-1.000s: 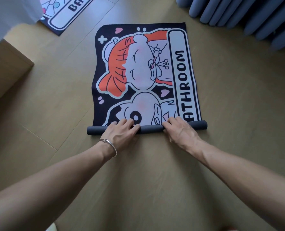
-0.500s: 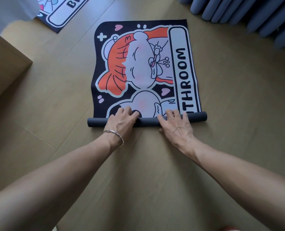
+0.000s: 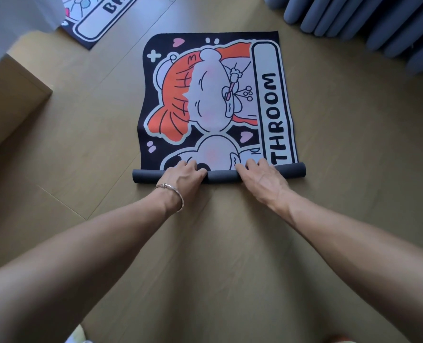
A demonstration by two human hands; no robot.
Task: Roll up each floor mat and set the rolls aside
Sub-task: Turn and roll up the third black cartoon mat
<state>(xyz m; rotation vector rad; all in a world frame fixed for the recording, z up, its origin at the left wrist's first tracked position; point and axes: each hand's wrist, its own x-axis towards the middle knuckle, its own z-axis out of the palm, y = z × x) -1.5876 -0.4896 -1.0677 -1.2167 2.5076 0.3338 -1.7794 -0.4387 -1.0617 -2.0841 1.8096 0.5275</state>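
Floor mat (image 3: 212,100) with a cartoon print and the letters "THROOM" lies on the wooden floor (image 3: 353,174), its near end wound into a dark grey roll (image 3: 222,176) that runs left to right across the middle of my view. My left hand (image 3: 183,178), a silver bracelet (image 3: 174,194) at its wrist, lies over the roll left of centre, fingers (image 3: 189,167) curled over its top with the tips down on the flat print beyond. My right hand (image 3: 262,180) lies over the roll right of centre in the same way, its fingers bent over it and touching the print beside the lettered panel. A bare stretch of roll shows between the two hands, and both ends stick out past them. The far part of the mat lies flat, its side edges slightly wavy. A second mat (image 3: 99,18) lies on the floor at far left, cut off by the frame. Grey-blue curtain folds (image 3: 366,21) hang at far right; a light wooden box (image 3: 10,95) stands at left.
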